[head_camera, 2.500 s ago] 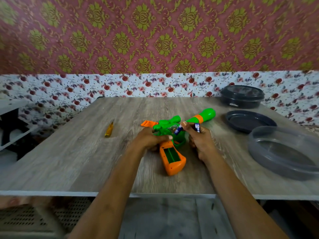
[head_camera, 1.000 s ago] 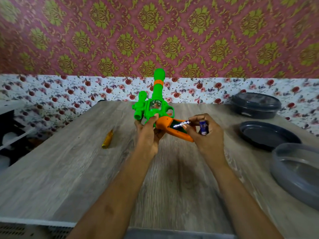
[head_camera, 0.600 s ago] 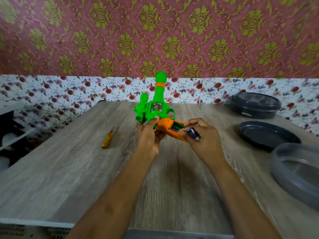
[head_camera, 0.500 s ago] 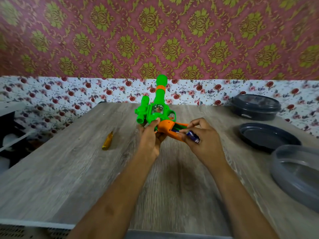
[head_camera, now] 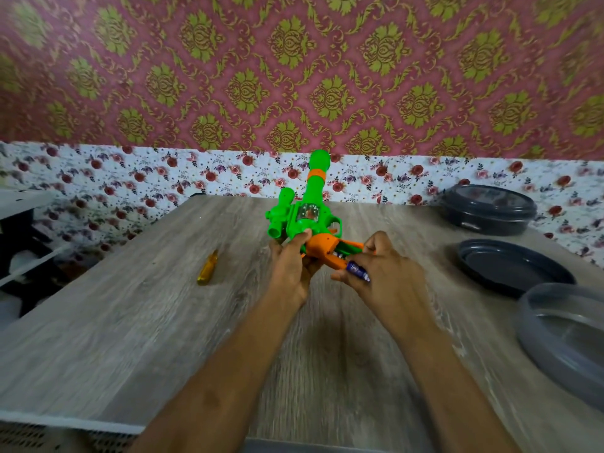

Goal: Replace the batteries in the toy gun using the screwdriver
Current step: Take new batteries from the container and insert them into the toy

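The green toy gun is held above the table with its barrel pointing away and up. Its orange grip faces me with the battery compartment uncovered. My left hand grips the gun's body from below. My right hand holds a blue battery against the palm side while its fingertips press at the compartment, where another battery end shows. The yellow-handled screwdriver lies on the table to the left, apart from both hands.
On the wooden table at the right stand a lidded dark container, a dark lid or plate and a translucent grey bowl. A patterned wall rises behind the far edge.
The gun was lifted off the table and turned barrel-up. My right hand brought the batteries to the orange grip and now presses there; the gun has sunk slightly.
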{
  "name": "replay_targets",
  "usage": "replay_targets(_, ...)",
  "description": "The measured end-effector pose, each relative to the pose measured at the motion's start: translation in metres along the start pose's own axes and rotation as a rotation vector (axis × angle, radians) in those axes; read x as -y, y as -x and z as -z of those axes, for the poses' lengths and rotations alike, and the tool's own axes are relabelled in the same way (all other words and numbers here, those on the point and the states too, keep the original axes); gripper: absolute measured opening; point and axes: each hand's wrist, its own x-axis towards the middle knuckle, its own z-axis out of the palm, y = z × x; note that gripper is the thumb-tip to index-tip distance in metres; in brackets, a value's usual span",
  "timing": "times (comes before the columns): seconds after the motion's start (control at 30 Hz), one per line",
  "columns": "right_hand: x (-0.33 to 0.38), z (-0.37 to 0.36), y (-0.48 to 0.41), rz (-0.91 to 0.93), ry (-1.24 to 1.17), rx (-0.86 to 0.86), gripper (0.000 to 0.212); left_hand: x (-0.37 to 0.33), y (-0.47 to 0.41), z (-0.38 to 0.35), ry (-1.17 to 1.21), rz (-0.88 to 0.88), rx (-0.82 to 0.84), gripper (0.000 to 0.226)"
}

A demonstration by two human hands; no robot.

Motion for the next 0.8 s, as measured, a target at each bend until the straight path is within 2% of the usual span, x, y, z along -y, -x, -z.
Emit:
replay_targets(0.07,-0.005,-0.003,-0.001,-0.002,-0.112,0.012,0.039,0.0,-0.001,0.001,-0.007,-0.001,-0.01,0.048)
replay_targets(0.13,-0.011,-0.002,-0.005,-0.096,-0.394,-0.03,0.039,-0.001,0.0,0.0,0.005,0.018,-0.016,0.048)
replay_targets(0.23,-0.015,0.006,-0.01,-0.486,-0.931,-0.197,0.023,-0.003,0.0,-0.002,0.021,0.042,-0.006,0.047)
replay_targets(0.33,-0.019,0.011,-0.008,-0.877,-1.315,-0.063,0.028,-0.002,-0.001,-0.001,0.019,0.023,0.004,0.047)
replay_targets(0.43,-0.022,0.012,-0.008,-1.01,-1.6,-0.017,0.034,0.0,-0.004,0.001,0.017,0.02,0.02,0.047)
replay_targets(0.67,-0.023,0.009,-0.007,-0.996,-1.709,0.003,0.03,0.001,-0.004,0.002,0.015,0.018,0.016,0.047)
replay_targets(0.8,-0.025,0.009,-0.009,-0.925,-1.551,-0.036,0.03,0.0,-0.004,0.001,0.015,0.018,0.007,0.047)
